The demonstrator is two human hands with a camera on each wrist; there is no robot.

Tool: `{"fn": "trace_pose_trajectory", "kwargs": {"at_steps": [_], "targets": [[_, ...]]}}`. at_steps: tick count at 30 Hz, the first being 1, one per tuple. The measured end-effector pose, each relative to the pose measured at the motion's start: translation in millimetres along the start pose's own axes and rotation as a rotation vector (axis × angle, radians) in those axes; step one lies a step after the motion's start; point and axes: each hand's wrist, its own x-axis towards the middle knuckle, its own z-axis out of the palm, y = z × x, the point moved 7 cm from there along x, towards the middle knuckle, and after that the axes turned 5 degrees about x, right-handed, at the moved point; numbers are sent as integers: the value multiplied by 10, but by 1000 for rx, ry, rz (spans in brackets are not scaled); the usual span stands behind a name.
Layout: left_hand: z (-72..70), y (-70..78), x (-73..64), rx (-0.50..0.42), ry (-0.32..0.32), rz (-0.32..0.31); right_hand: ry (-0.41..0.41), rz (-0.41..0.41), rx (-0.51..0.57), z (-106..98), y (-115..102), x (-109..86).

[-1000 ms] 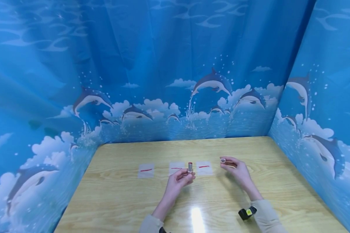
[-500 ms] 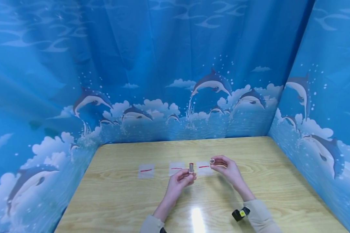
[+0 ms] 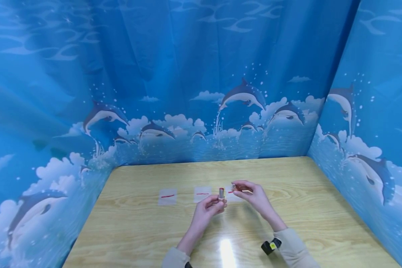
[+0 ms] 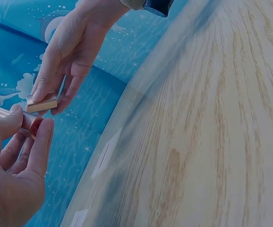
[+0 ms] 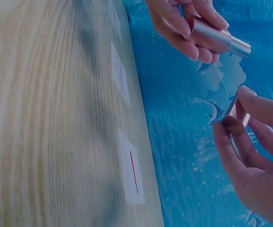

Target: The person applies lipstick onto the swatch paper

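In the head view my left hand point(image 3: 203, 212) pinches a lipstick tube point(image 3: 221, 193), held upright above the table, its silvery end up. The right wrist view shows the tube point(image 5: 211, 36) as metallic rose-gold, with a narrower silvery section at one end and red at the other. My right hand point(image 3: 256, 195) holds the lipstick cap point(image 3: 233, 187) between thumb and fingers, just right of the tube. Hollow and rose-gold, the cap point(image 5: 236, 118) stays apart from the tube in the right wrist view.
On the wooden table point(image 3: 137, 230) three white paper squares lie in a row: a left one point(image 3: 167, 200), a middle one point(image 3: 202, 193) and a right one point(image 3: 236, 198). Each bears a red line. A blue dolphin curtain point(image 3: 187, 74) hangs behind and along the sides.
My right hand has moved left with the cap, closer to the lipstick tube, and the cap has turned. The left hand with the tube has shifted slightly to the right.
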Motion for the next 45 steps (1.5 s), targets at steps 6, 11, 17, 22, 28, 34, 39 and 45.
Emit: {"fn": "trace_pose_trajectory", "kwargs": {"at_steps": [6,11,17,22,28,34,39,45], "targets": [[15,27,-18,6,0,1,-51,-22,25,94,-47,4],[10,10,-17,15,-3,4,-94,-21,26,149,-67,-1],[24,1,-21,20,-7,3,-100,-31,23,176,-92,20],[34,11,-40,27,-9,14,-116,-40,12,184,-119,28],[29,12,-55,30,-14,14,-157,-66,-29,167,-173,45],[35,5,-59,67,-31,10,-215,-84,-48,188,-224,48],[34,2,-52,69,-28,8,-205,-93,-32,204,-258,62],[26,2,-48,77,-27,0,-160,-54,-10,216,-252,76]]}}
